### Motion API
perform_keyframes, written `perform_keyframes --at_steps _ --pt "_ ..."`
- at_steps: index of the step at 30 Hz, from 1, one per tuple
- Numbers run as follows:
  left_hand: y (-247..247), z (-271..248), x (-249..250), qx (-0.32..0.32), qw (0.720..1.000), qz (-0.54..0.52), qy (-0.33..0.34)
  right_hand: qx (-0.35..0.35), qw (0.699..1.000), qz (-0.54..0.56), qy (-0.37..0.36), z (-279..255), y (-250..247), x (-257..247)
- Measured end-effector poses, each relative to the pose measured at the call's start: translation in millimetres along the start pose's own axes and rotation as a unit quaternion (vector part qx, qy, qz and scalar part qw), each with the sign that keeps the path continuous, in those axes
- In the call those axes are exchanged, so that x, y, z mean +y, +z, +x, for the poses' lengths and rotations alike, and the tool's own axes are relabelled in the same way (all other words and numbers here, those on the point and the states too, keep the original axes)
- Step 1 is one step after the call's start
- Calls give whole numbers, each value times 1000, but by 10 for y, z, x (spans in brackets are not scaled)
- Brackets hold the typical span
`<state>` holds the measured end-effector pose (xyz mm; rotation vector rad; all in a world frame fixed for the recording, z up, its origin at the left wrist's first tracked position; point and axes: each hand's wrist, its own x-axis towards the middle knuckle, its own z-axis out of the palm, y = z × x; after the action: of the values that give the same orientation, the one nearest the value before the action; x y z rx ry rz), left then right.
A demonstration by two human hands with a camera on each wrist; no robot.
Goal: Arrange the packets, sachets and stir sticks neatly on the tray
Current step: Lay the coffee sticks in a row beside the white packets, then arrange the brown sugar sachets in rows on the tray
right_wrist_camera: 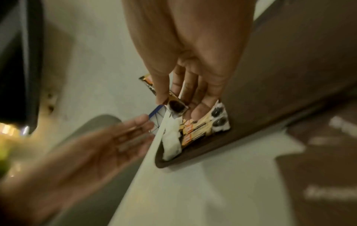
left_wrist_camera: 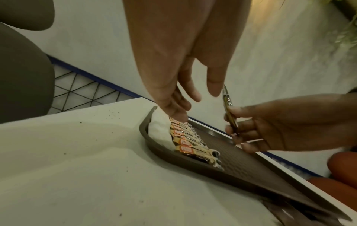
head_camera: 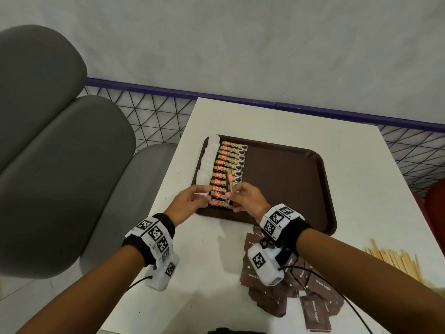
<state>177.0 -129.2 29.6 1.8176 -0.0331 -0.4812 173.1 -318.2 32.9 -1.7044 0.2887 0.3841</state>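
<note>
Coffee packets (head_camera: 230, 174) are lying in a neat column along the left part of a brown tray (head_camera: 289, 179) on the white surface (head_camera: 207, 261), beside a row of white sachets (head_camera: 209, 160). Brown sugar sachets (head_camera: 313, 297) and stir sticks (head_camera: 395, 259) are lying off the tray, near its front edge.

Seen from the left wrist, the left hand (left_wrist_camera: 173, 76) is hanging over the column with fingers straight, holding nothing.

Seen from the right wrist, the right hand (right_wrist_camera: 189, 73) is pinching one loose packet (right_wrist_camera: 166, 97) by its end, above the column.
</note>
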Motion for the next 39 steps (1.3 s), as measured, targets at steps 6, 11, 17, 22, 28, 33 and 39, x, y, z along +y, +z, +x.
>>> perform_keyframes --at_steps 6,11,17,22,28,33,39 --pt "13 90 26 16 995 -91 -42 -26 921 -372 -114 -2 -150 37" --pt "146 119 -112 57 998 0 -31 -16 894 -433 -115 23 -58 167" --pt "230 111 -258 60 959 270 66 3 860 -491 -137 51 43 286" --pt "177 119 -306 21 907 408 102 13 835 -529 -153 96 74 293" --pt "195 103 -305 -3 880 463 104 33 860 -481 -169 0 15 348" --pt "237 14 -270 -2 913 372 167 123 910 -361 -161 -311 -322 491" --pt "411 -169 -159 -137 929 310 152 244 907 -337 -60 -694 -977 793"
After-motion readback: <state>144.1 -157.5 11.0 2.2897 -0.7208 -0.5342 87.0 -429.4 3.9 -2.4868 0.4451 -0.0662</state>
